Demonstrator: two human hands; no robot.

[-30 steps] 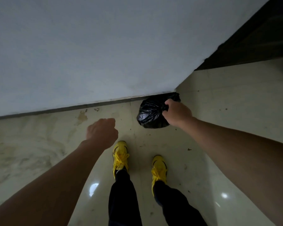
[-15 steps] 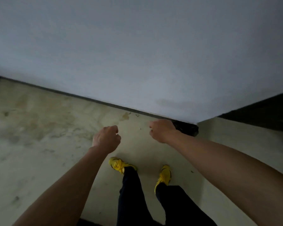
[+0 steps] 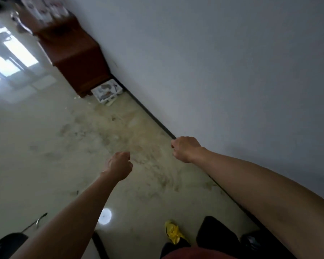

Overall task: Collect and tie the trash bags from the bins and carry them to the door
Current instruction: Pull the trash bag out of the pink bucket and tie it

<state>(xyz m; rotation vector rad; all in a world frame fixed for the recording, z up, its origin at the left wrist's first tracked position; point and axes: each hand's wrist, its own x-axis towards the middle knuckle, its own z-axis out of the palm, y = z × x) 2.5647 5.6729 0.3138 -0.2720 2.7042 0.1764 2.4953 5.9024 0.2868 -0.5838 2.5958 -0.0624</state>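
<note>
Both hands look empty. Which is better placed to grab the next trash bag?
Left, probably, though only slightly. The left hand is over open floor with room around it; the right hand is close beside the wall. Both are curled, holding nothing.

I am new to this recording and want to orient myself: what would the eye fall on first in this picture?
First, the two bare arms reaching forward, left hand and right hand both curled, over a stained floor. Next, the brown wooden cabinet against the white wall at upper left, with a white printed box at its foot. A yellow shoe shows at the bottom edge.
</note>
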